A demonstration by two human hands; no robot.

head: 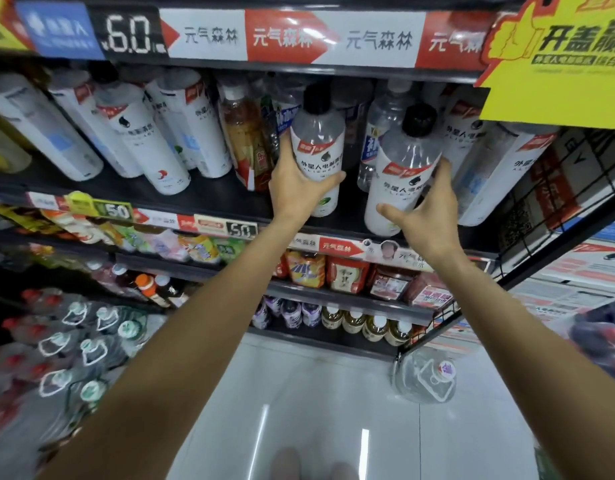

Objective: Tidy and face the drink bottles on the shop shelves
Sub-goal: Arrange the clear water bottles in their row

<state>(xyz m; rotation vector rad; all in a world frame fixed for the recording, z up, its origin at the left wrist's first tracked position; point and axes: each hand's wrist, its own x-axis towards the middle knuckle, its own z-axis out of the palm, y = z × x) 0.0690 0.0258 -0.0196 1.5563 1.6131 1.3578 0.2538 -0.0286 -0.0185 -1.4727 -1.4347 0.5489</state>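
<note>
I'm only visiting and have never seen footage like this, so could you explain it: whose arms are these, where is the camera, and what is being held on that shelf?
There is no machine here. A person wears a wide-angle camera on the head, looking forward and down, so both arms reach into this single picture. The left hand grips one white-labelled bottle with a black cap. The right hand wraps around a second, matching bottle. Both bottles are at the dark upper shelf, among similar white-labelled bottles and an amber drink bottle. Lower shelves hold more drinks, and a large clear water jug sits on the floor.
</note>
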